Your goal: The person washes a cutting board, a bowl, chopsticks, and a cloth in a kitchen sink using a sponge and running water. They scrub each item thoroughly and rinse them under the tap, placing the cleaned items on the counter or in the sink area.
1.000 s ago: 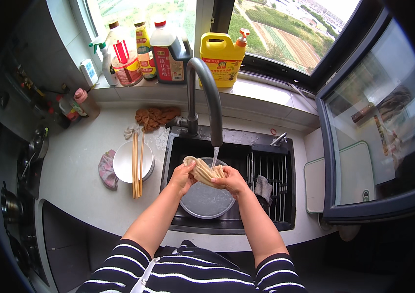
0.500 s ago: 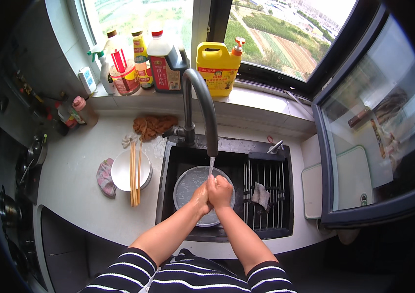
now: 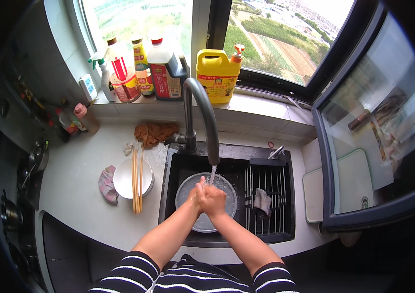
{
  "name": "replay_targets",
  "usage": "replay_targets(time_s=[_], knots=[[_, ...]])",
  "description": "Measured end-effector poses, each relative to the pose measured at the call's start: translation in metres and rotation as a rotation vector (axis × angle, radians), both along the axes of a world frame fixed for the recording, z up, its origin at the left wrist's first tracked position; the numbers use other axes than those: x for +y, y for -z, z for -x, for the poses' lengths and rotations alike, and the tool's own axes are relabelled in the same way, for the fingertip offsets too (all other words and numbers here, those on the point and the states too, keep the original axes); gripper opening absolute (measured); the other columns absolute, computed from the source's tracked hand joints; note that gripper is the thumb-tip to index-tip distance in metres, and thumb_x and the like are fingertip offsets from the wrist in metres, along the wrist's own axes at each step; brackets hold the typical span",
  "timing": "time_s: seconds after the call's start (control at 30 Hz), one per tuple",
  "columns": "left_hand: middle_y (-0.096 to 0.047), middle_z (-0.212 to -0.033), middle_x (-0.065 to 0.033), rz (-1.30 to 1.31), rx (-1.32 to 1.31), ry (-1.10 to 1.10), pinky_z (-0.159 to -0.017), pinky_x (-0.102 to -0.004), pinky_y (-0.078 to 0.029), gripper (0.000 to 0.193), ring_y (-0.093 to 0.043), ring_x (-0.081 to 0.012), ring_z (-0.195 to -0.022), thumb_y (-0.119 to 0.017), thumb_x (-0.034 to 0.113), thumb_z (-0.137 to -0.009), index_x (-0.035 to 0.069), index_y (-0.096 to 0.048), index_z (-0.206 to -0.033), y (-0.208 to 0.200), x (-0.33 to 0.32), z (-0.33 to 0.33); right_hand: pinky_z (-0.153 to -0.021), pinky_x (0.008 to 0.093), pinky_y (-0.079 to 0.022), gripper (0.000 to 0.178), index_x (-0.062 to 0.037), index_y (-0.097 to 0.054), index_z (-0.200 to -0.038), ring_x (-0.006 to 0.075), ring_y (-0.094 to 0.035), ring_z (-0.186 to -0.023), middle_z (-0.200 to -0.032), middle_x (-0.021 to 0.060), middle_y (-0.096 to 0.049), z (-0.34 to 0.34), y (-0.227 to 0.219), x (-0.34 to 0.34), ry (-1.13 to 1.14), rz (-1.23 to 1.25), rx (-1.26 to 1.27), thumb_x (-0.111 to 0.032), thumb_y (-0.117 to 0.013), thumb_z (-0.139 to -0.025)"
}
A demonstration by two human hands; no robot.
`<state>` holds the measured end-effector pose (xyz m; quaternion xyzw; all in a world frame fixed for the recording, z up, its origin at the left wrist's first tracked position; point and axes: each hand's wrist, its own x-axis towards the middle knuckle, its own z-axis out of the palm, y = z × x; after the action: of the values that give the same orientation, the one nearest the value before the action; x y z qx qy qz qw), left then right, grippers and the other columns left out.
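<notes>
Over the dark sink (image 3: 168, 161), my left hand (image 3: 196, 195) and my right hand (image 3: 213, 199) are clasped together, palm against palm, with fingers wrapped round each other. Water (image 3: 213, 172) runs from the grey curved faucet (image 3: 210, 122) down onto or just behind them. No object shows between the hands, and the left fingers are mostly covered by the right hand. Below them sits a round grey basin (image 3: 177, 195) holding water with some froth. A white bowl (image 3: 122, 177) stands on the counter to the left, with several wooden chopsticks (image 3: 135, 188) across it.
A metal rack (image 3: 277, 195) with a greyish cloth (image 3: 262, 201) fills the sink's right side. A brown cloth (image 3: 155, 134) and a pinkish cloth (image 3: 108, 184) lie on the counter (image 3: 80, 195). Bottles and a yellow jug (image 3: 217, 73) line the sill. An open window sash (image 3: 327, 171) juts in right.
My hands have shifted slightly left and down and turned against each other; a left thumb now points up. The water keeps running. The whole view has moved a little.
</notes>
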<state>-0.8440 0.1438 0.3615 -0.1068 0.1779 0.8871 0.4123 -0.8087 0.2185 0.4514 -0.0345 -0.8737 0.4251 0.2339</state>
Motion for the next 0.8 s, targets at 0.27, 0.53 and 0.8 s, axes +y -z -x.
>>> replay_targets(time_s=[0.27,0.53,0.8], knots=[[-0.061,-0.078,-0.0030,0.395,-0.121,0.013,-0.054,-0.0339,-0.050,0.027,-0.059,-0.0191,-0.064,-0.054,0.038,-0.091,0.013,-0.057,-0.082,-0.028,0.015,-0.004,-0.052,0.0469,-0.046,0.038,-0.0060,-0.060,-0.060,0.0379,-0.059,-0.056,-0.062,0.0166,-0.060,0.016,0.032,0.032,0.270,-0.034,-0.252,-0.034,-0.056,-0.086],[-0.061,-0.076,-0.0031,0.488,-0.194,-0.025,-0.049,-0.0344,-0.048,0.023,-0.059,-0.0189,-0.062,-0.054,0.031,-0.092,0.012,-0.056,-0.081,-0.032,0.023,-0.015,-0.060,0.0491,-0.048,0.037,-0.0063,-0.066,-0.070,0.0395,-0.061,-0.064,-0.068,0.0175,-0.063,0.014,0.043,0.038,0.266,0.031,-0.426,-0.035,-0.051,-0.088],[-0.060,-0.075,-0.0054,0.295,-0.328,-0.144,-0.057,-0.0375,-0.051,0.025,-0.061,-0.0215,-0.067,-0.054,0.034,-0.093,0.011,-0.056,-0.082,0.009,0.010,-0.025,-0.061,0.0507,-0.049,0.041,-0.0048,-0.063,-0.064,0.0412,-0.062,-0.064,-0.067,0.0191,-0.063,-0.012,0.041,0.002,0.064,-0.109,-0.302,-0.034,-0.050,-0.089]])
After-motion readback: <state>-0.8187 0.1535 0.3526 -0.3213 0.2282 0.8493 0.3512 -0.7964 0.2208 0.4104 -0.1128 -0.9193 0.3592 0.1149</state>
